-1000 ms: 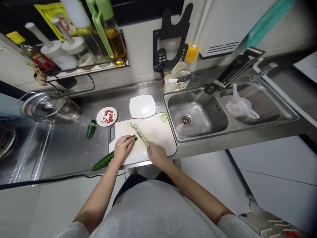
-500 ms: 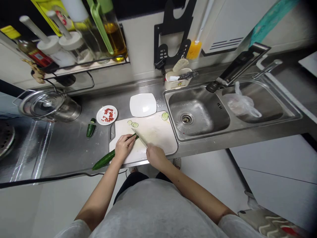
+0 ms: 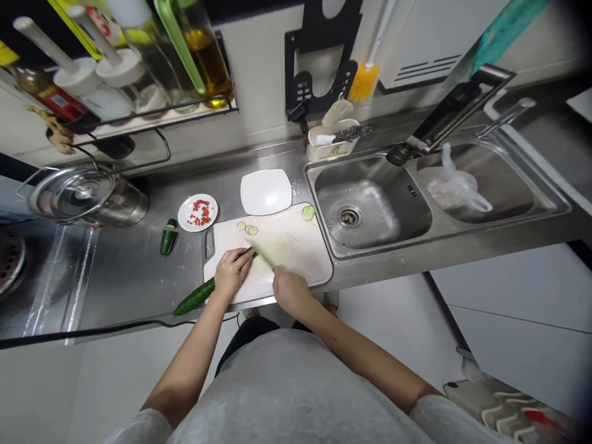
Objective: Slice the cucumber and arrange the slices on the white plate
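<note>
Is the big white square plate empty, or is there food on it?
Empty. The white square plate shows only its bare, shiny surface, with no food on it.

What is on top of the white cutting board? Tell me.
On the cutting board lie cucumber slices in two groups. The left hand presses a cucumber there, under the knife. Whatever the hands cover can't be seen.

Green cucumber [image 3: 194,298] is lying slantwise, lower left of centre, partly hidden; knife [image 3: 262,255] is slanting at its upper end; pale slices [image 3: 252,230] are lying above.
</note>
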### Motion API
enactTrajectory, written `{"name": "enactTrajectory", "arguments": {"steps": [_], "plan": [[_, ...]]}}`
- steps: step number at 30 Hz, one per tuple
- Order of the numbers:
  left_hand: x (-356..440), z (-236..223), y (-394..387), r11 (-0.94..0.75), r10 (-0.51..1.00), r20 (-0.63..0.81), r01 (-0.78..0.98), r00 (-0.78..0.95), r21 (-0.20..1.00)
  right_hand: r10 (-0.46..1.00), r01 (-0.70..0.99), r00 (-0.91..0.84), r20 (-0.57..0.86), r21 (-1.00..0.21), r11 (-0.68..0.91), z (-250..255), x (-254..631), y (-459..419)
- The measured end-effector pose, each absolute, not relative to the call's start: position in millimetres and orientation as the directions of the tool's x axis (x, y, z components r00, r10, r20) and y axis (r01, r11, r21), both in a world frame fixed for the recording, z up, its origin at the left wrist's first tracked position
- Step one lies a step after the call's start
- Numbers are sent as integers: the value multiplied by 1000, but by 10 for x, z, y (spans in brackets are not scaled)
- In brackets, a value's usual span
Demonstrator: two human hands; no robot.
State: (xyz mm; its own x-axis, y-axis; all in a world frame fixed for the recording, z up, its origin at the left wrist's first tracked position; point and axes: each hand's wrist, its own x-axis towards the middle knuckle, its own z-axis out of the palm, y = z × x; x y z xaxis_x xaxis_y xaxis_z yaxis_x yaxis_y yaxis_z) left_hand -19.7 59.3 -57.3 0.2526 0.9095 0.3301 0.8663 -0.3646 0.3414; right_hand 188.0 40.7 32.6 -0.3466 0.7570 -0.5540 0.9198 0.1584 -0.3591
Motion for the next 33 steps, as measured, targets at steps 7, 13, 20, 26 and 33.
{"name": "enactTrajectory", "arguments": {"steps": [7, 13, 20, 26, 33], "plan": [[-187, -549, 598, -362, 913, 312, 872, 262, 328, 747, 917, -362, -558, -358, 178, 299, 1821, 398], [-195, -549, 608, -375, 911, 305, 867, 278, 329, 744, 908, -374, -554, -384, 170, 295, 1812, 418], [-187, -538, 610, -370, 916, 288, 867, 280, 335, 728, 897, -388, -565, -413, 158, 342, 1805, 483], [-188, -535, 612, -375, 914, 294, 862, 281, 340, 736, 889, -393, -551, -432, 152, 339, 1785, 534], [-187, -544, 617, -379, 913, 290, 856, 286, 351, 724, 880, -416, -551, -443, 169, 333, 1788, 590]]}}
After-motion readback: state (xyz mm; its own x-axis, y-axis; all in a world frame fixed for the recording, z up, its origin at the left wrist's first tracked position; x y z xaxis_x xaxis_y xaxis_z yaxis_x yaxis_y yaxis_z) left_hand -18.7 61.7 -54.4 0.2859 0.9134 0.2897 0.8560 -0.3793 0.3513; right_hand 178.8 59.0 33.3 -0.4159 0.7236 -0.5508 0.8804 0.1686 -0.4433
